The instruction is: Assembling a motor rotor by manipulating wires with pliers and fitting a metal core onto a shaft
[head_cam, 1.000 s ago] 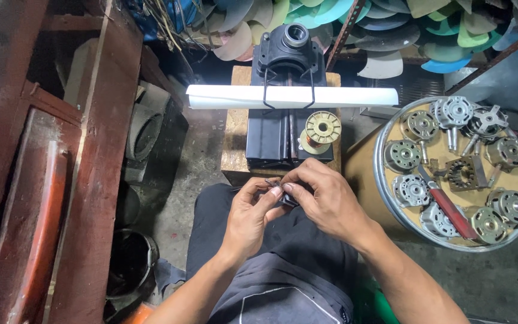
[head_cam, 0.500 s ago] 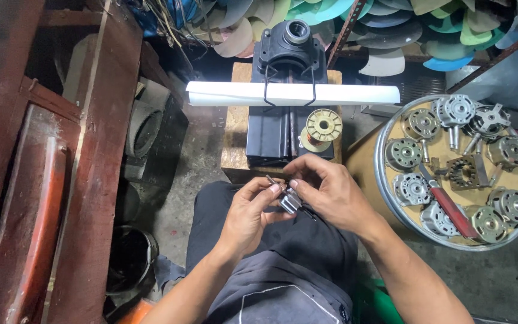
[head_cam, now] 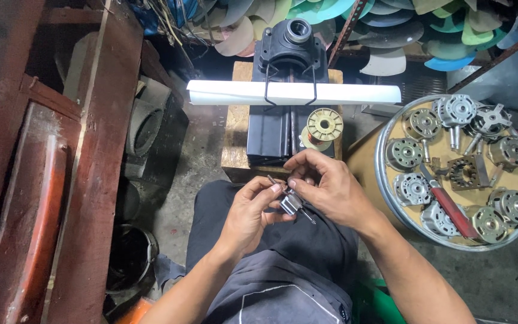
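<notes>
A small metal motor rotor with a thin shaft is held over my lap between both hands. My left hand pinches it from the left, thumb and fingers near the shaft's upper end. From the right, my right hand closes on the rotor body, with fingertips curled over it. Part of the rotor is hidden by my fingers.
A black machine with a white tube across it and a yellow wire spool stands ahead on a wooden block. A round metal tray at right holds several small motors and a red-handled tool. Dark wooden furniture fills the left.
Both hands have shifted slightly and turned the rotor; its shaft now points up-left and more of its body shows between my fingers.
</notes>
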